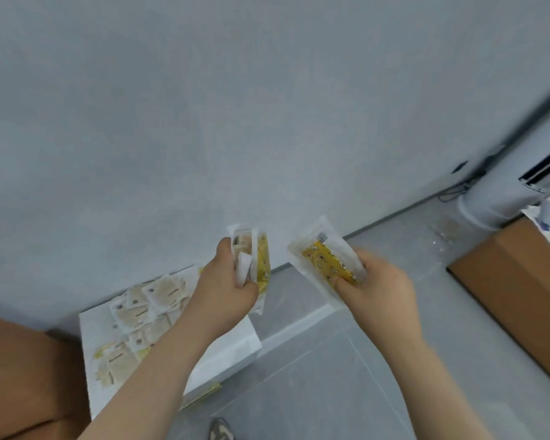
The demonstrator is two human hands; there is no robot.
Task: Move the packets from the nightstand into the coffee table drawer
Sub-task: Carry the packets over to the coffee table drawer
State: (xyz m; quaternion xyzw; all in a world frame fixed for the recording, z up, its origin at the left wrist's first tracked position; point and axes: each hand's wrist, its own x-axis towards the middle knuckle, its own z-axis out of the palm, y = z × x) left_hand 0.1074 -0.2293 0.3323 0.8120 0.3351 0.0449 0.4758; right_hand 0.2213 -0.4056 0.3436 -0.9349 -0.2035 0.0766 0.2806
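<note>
My left hand [226, 290] grips a small bunch of clear packets [254, 252] with yellow and beige contents, held upright above the white nightstand [232, 344]. My right hand [381, 290] grips another clear packet [327, 258] with a yellow patterned insert, raised over the floor to the right of the nightstand. Several more beige packets [143, 309] lie spread across the nightstand top, partly hidden by my left forearm. No coffee table or drawer shows in this view.
A grey wall fills the upper view. A brown surface [23, 376] borders the nightstand on the left. A cardboard box [515, 281] with papers stands at right, beside a white appliance [502, 198] and cables. Grey tiled floor [331, 376] lies below; a shoe [220, 430] shows.
</note>
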